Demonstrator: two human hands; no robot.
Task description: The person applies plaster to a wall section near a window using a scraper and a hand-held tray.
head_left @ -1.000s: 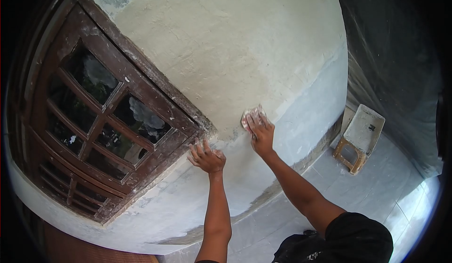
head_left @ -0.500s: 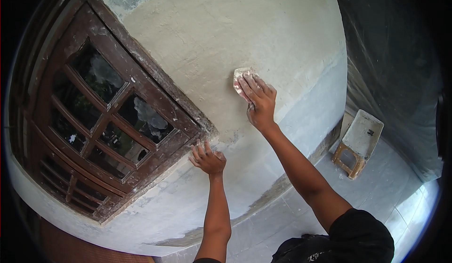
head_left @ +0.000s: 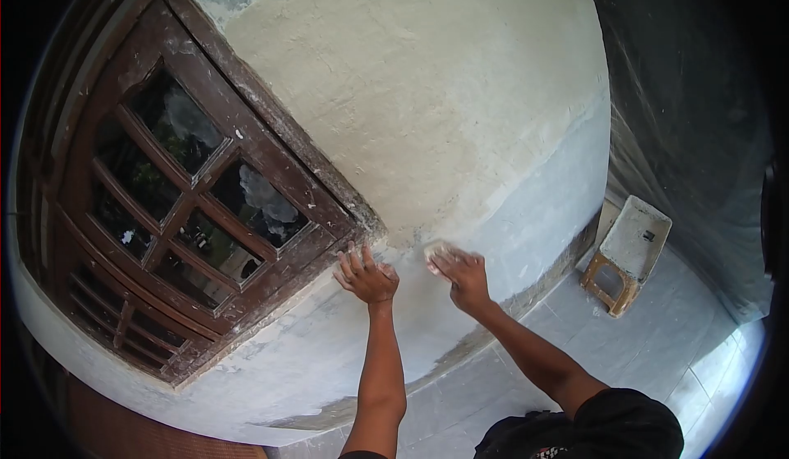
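My right hand (head_left: 463,275) presses a small whitish sanding block (head_left: 437,251) against the plastered wall (head_left: 411,89), a little to the right of the window's lower corner. The fingertips over the block are blurred by motion. My left hand (head_left: 367,276) rests with its fingers spread on the wall beside the corner of the brown wooden window frame (head_left: 329,212). Nothing shows in the left hand. White dust marks the fingers of both hands.
A brown window with several glass panes fills the left side. A dusty stool with a pale top (head_left: 634,233) stands on the grey tiled floor (head_left: 559,327) at the right. Behind it hangs a dark plastic sheet (head_left: 690,114).
My right hand and the block have moved down the wall, from the beige area to near the window's corner height. My left hand has stayed at the frame's corner.
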